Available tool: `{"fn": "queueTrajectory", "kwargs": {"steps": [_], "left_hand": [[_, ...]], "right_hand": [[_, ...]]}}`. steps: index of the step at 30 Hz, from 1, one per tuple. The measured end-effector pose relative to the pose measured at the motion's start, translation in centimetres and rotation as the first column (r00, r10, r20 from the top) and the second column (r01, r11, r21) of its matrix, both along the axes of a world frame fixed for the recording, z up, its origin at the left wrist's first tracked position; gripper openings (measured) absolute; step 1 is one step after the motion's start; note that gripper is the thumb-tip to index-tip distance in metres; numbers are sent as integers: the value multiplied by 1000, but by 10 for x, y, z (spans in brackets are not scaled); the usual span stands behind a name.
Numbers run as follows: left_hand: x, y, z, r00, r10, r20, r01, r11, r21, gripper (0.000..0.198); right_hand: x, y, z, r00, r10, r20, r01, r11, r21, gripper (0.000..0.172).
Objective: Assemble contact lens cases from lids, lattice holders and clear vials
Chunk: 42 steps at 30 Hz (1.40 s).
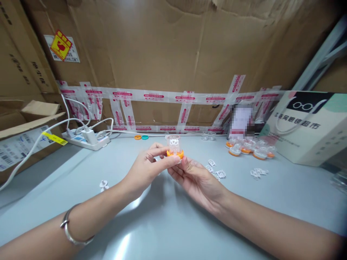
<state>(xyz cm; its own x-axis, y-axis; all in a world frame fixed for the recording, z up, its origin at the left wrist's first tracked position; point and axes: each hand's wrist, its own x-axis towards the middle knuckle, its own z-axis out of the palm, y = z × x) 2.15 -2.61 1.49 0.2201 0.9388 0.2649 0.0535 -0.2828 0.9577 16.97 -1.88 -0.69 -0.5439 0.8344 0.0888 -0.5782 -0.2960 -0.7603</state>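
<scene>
Between both hands, just above the table, is a small clear plastic piece with an orange ring base (pixel 175 154) and a white patterned part inside its clear top. My left hand (pixel 150 162) grips the orange base from the left with thumb and fingers. From the right, my right hand (pixel 196 177) pinches the same base with its thumb, the fingers curled beneath. The fingertips partly hide the base. Several white flat cutout parts (pixel 221 174) lie beside my right hand. To the left of my left forearm sit small white round parts (pixel 103 185).
Orange-based clear pieces (pixel 246 148) cluster at the right back, near white cutouts (pixel 258 173). An orange ring (pixel 138 137), a teal ring (pixel 145 137) and clear parts (pixel 208 136) lie at the back. A power strip (pixel 89 140), open carton (pixel 27 144) and paper bag (pixel 306 133) flank the table.
</scene>
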Motion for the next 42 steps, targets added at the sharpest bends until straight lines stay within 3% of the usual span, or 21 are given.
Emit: {"fn": "queueTrajectory", "kwargs": {"steps": [16, 25, 29, 35, 42], "left_hand": [[-2, 5, -11, 974, -168, 153, 182, 979, -86, 15], [-11, 9, -6, 976, -201, 83, 203, 979, -16, 14], [-9, 9, -6, 984, -167, 59, 168, 986, -1, 12], [-3, 11, -13, 990, -97, 101, 100, 995, -29, 18], [-6, 12, -8, 973, -154, 172, 165, 985, -50, 16]], "right_hand": [[2, -4, -6, 987, 97, -130, -107, 991, -75, 15], [4, 1, -3, 971, 201, -125, -211, 975, -67, 21], [3, 1, -3, 984, 155, -86, -162, 983, -81, 27], [1, -1, -6, 998, 36, -60, -40, 996, -76, 23], [3, -1, 2, 992, 108, -71, -117, 984, -137, 20]]}}
